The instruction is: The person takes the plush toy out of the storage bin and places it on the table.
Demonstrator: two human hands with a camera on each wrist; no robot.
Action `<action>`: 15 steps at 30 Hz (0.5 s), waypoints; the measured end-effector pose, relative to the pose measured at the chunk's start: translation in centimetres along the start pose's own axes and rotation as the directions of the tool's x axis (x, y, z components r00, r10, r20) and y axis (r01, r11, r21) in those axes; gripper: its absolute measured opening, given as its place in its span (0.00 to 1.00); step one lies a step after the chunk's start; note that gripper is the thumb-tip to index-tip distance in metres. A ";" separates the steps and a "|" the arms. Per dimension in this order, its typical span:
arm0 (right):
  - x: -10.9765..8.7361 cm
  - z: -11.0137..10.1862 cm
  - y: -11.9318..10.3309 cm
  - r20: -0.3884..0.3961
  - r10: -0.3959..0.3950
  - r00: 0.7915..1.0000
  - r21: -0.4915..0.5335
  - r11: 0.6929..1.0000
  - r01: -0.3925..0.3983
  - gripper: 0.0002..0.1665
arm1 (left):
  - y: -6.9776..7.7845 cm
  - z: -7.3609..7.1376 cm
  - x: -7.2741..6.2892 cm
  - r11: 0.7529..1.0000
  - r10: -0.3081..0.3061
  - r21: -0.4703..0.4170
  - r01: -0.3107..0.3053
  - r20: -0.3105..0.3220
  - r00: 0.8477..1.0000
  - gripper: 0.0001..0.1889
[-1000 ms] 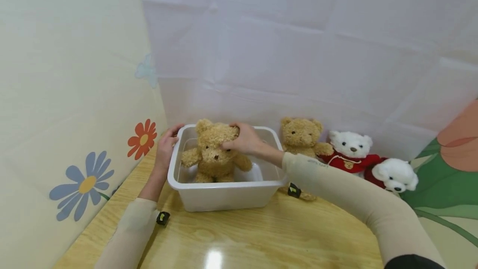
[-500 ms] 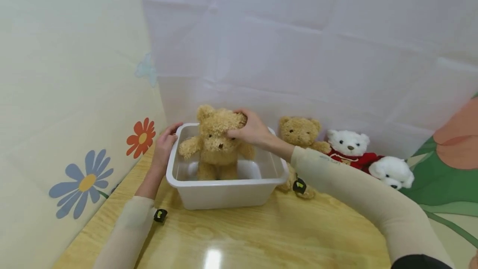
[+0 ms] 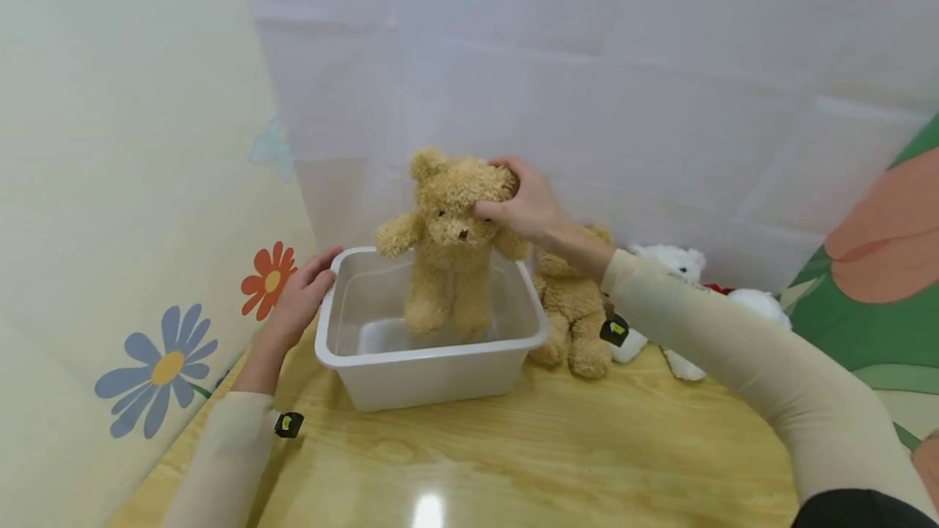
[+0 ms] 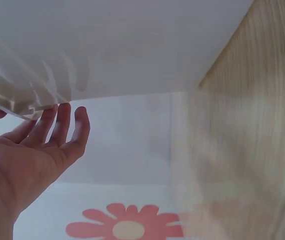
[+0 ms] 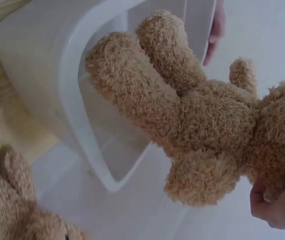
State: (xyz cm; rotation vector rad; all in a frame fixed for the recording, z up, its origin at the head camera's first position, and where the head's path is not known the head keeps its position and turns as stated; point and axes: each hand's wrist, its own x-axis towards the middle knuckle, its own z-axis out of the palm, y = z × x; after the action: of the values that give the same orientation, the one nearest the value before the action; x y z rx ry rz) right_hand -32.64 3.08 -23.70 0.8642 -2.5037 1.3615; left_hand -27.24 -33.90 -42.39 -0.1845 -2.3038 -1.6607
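Observation:
A light brown teddy bear (image 3: 449,243) hangs upright over the white plastic bin (image 3: 433,355), its feet still within the opening. My right hand (image 3: 530,200) grips the bear by the side of its head, covering one ear, with the thumb near an eye. In the right wrist view the bear's legs (image 5: 132,80) reach over the bin's rim. My left hand (image 3: 299,300) holds the bin's left rim near the far corner. The left wrist view shows its fingers (image 4: 62,125) curled against the outer wall, with the thumb side at the rim.
A second brown teddy bear (image 3: 570,304) sits right of the bin, partly behind my right arm. Beyond it are a white bear (image 3: 671,259) and a white plush dog (image 3: 759,304), mostly hidden by the sleeve. A white sheet (image 3: 513,88) hangs behind the wooden table (image 3: 528,446).
My right hand has raised the bear from sitting inside the bin to above the rim, moving slightly right. My left hand has stayed on the rim. The head view has shifted a little.

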 end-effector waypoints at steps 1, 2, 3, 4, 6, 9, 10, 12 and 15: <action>0.2 -0.3 -0.1 -0.021 -0.007 1.000 0.000 1.000 0.007 0.43 | -0.2 -0.5 -0.2 1.000 -0.003 0.015 0.003 -0.003 1.000 0.27; 0.5 -0.7 -0.1 -0.038 -0.012 0.999 0.004 1.000 0.012 0.42 | -0.4 -0.9 -0.3 1.000 -0.008 0.020 0.008 -0.006 1.000 0.27; 0.7 -1.0 -0.1 -0.056 -0.011 0.998 0.008 1.000 0.012 0.42 | -0.6 -1.3 -0.6 1.000 -0.017 0.020 0.017 -0.012 1.000 0.28; 0.9 -1.4 -0.1 -0.076 -0.010 0.997 0.011 1.000 0.011 0.41 | -0.7 -1.7 -0.9 0.999 -0.023 0.023 0.024 -0.021 0.999 0.28; 1.2 -2.3 0.1 -0.114 0.001 0.993 0.029 1.000 0.002 0.40 | -1.1 -2.5 -1.5 1.000 -0.029 0.006 0.029 -0.041 0.999 0.28; 1.9 -3.6 0.4 -0.178 0.021 0.984 0.089 0.996 -0.005 0.37 | -1.4 -3.6 -2.4 1.000 -0.025 -0.021 0.024 -0.084 0.996 0.28; 2.1 -4.1 0.6 -0.199 0.024 0.980 0.114 0.994 -0.001 0.36 | -1.5 -4.0 -2.6 0.999 -0.019 -0.030 0.016 -0.100 0.995 0.28; 2.6 -5.0 0.9 -0.248 0.025 0.968 0.156 0.988 0.014 0.34 | -1.5 -4.6 -2.9 0.999 -0.021 -0.042 0.015 -0.137 0.990 0.28; 3.2 -6.2 1.5 -0.301 0.031 0.953 0.185 0.982 0.027 0.34 | -1.5 -5.6 -3.2 0.999 -0.032 -0.045 0.024 -0.193 0.981 0.27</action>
State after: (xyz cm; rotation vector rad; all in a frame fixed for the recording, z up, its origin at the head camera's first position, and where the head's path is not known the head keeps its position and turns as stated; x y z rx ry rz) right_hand -36.87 7.45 -19.93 0.6263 -2.1729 1.6136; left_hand -23.73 -39.40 -43.11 0.0014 -2.1380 -1.6624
